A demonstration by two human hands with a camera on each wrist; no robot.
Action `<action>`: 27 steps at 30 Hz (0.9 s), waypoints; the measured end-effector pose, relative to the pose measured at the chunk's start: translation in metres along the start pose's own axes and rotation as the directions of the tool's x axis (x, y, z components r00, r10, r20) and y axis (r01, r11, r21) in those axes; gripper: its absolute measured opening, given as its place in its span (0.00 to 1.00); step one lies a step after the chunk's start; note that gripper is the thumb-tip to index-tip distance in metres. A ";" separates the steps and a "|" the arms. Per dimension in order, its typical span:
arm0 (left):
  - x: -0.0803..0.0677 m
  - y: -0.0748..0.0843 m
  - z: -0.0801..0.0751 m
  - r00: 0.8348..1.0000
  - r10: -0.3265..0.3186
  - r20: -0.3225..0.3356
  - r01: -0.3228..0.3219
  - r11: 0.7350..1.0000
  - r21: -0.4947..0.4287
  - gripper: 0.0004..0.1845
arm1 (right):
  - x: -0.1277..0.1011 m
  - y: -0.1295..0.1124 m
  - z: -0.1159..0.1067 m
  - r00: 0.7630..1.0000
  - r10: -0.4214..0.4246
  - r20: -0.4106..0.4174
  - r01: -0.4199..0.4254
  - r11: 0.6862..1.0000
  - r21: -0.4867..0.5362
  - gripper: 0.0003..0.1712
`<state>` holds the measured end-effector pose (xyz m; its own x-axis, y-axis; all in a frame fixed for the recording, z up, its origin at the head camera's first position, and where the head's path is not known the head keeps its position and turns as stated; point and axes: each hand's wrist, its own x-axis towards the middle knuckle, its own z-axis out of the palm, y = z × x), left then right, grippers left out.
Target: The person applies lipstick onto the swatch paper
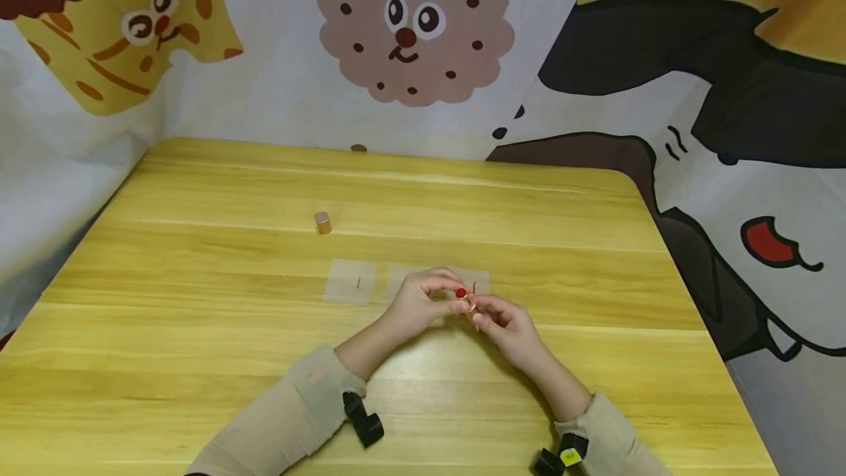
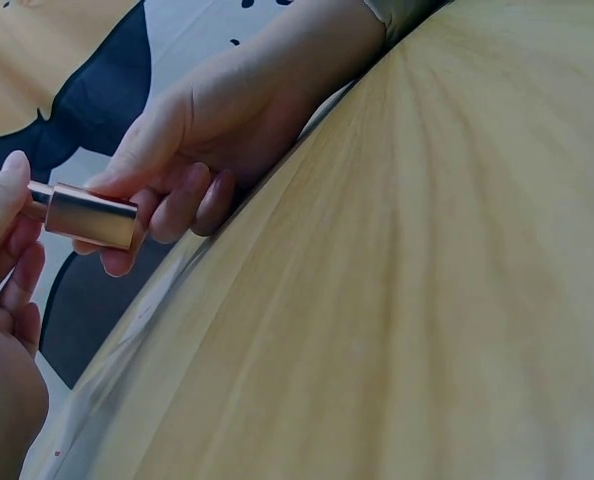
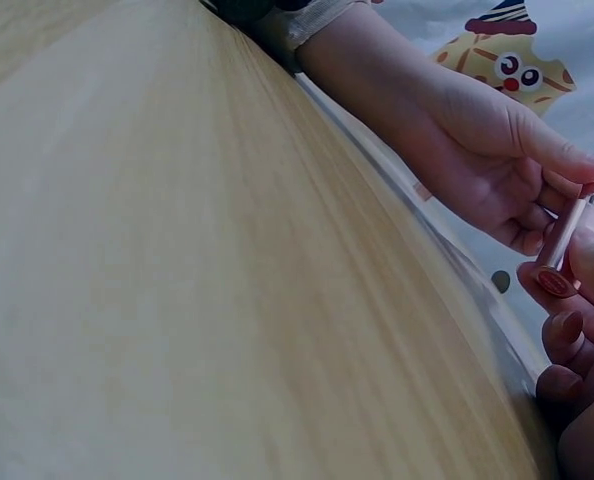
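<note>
One small metallic tube (image 2: 92,215) with a red end (image 1: 460,292) is held just above the desk (image 1: 198,314) near its centre — the left hand (image 1: 419,307) pinches one end, the right hand (image 1: 505,323) grips the other with curled fingers. No legible writing shows on it. On the desk lie two clear plastic sheets (image 1: 349,281) — and one small cylindrical cap (image 1: 322,222) stands well apart.

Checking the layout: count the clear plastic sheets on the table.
2. One clear sheet lies left of the hands; the second sheet lies beside it, partly hidden behind the hands. More could be hidden.
</note>
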<state>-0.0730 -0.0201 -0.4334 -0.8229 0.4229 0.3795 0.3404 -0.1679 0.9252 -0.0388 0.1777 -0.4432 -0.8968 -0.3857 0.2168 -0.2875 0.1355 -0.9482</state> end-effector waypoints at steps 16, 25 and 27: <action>-0.001 -0.028 0.001 1.000 -0.004 -0.030 0.003 1.000 -0.031 0.07 | -0.004 0.028 -0.004 1.000 0.001 0.004 -0.001 1.000 0.011 0.15; -0.001 -0.028 0.001 0.998 -0.026 -0.049 0.023 0.998 -0.052 0.07 | -0.004 0.028 -0.004 1.000 0.008 0.012 -0.008 1.000 0.011 0.15; -0.001 -0.029 0.001 0.998 -0.029 -0.052 0.026 0.998 -0.051 0.07 | -0.003 0.027 -0.004 1.000 0.017 0.010 -0.017 1.000 0.007 0.15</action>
<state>-0.0815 -0.0147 -0.4602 -0.8549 0.3807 0.3525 0.2951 -0.2019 0.9339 -0.0452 0.1863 -0.4687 -0.8981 -0.3927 0.1982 -0.2699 0.1360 -0.9532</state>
